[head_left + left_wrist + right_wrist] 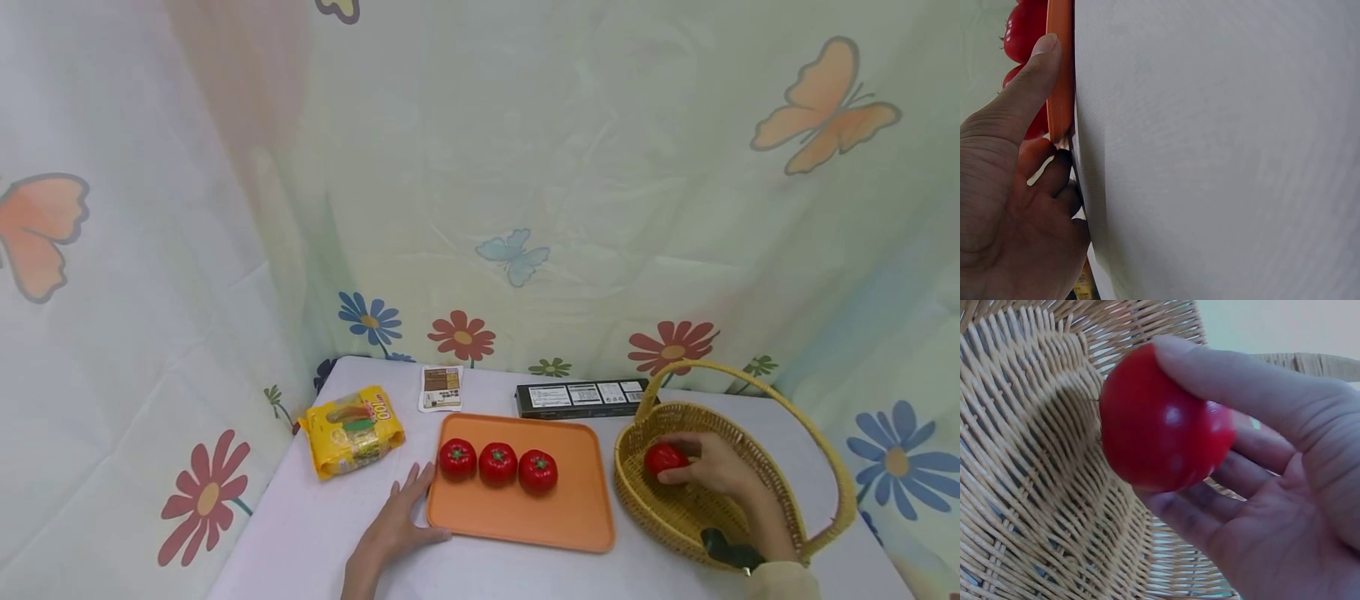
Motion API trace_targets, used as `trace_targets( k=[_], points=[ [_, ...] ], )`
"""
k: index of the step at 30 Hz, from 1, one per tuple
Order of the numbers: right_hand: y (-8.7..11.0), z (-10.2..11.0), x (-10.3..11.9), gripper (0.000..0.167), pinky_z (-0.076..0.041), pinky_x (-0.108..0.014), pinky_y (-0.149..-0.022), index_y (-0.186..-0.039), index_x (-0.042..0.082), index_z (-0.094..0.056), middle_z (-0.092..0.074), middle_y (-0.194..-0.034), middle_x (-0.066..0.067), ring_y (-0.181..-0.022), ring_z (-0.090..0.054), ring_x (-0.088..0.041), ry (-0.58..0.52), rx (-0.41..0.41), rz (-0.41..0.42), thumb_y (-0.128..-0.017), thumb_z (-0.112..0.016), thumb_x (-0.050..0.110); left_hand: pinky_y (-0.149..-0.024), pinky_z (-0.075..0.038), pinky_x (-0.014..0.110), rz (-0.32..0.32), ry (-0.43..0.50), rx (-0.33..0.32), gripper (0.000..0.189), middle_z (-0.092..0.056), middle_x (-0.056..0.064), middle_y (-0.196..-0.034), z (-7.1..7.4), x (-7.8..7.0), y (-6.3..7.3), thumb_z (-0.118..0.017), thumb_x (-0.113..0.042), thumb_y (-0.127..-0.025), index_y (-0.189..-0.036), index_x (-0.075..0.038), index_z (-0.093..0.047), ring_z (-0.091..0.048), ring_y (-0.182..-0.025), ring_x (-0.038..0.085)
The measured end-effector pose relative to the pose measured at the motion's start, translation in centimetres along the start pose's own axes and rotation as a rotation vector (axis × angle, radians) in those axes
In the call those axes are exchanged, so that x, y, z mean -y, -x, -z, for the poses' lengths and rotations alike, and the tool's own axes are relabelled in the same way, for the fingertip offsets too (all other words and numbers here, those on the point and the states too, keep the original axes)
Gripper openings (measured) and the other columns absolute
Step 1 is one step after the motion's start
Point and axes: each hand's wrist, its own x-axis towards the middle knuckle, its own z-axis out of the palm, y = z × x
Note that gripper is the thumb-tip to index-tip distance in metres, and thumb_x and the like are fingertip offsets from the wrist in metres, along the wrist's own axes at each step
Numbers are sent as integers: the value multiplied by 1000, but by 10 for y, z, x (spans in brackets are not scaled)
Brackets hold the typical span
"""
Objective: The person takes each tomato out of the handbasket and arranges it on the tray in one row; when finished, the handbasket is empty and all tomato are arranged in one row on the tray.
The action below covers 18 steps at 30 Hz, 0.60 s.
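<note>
In the head view, an orange tray (525, 522) carries a row of three red tomatoes (498, 463) with green stem tops. My left hand (397, 521) rests at the tray's near left corner, fingers spread along the left side and thumb at the front edge. The left wrist view shows its thumb (1038, 78) against the tray's rim (1060, 106). Inside the wicker basket (637, 504) at the right, my right hand (712, 462) grips another red tomato (1160, 425) between thumb and fingers. The basket's woven wall lies close behind that tomato in the right wrist view.
Left of the tray lies a yellow packet (354, 431). A small brown-and-white card or pouch (441, 388) and a long black box (581, 398) lie behind it. The basket's tall handle (787, 408) arches over the right forearm. A patterned curtain (585, 208) encloses the table.
</note>
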Motion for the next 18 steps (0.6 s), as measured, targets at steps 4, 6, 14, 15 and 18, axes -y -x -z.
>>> trace_targets(
  k=[4,6,14,15,18],
  points=[
    [6,2,9,72,-67,-52,-89,-137,-9,-67,-68,-131,-34,-118,-63,-52,2,-30,18,-84,-95,30,-120,-20,85,-6,-4,-5,114,-24,15,-179,1,-1,1,-99,-41,-75,-170,-27,-37,-9,-159,61],
    [9,3,13,72,-68,-49,-86,-139,-9,-66,-67,-131,-34,-116,-64,-51,-11,-39,19,-85,-94,31,-120,-20,84,-9,-7,-6,113,-24,15,-179,1,-1,2,-99,-40,-76,-170,-27,-37,-10,-159,61],
    [19,6,31,71,-69,-39,-82,-141,-8,-64,-65,-134,-33,-112,-68,-44,-79,-46,59,-86,-93,26,-120,-21,85,-10,-7,-5,114,-24,16,-178,0,-1,0,-99,-39,-75,-170,-26,-38,-10,-159,62],
    [20,6,33,71,-69,-39,-81,-142,-7,-64,-65,-134,-32,-112,-69,-43,-88,-45,67,-86,-93,26,-120,-21,85,-10,-7,-5,114,-24,16,-178,0,-1,0,-99,-39,-75,-170,-26,-38,-10,-159,62],
    [23,3,39,71,-69,-36,-81,-143,-5,-64,-64,-135,-31,-113,-68,-42,-109,-33,104,-86,-93,24,-120,-21,85,-8,-6,-5,114,-24,16,-178,0,0,0,-99,-39,-75,-170,-26,-38,-10,-159,62]
  ],
)
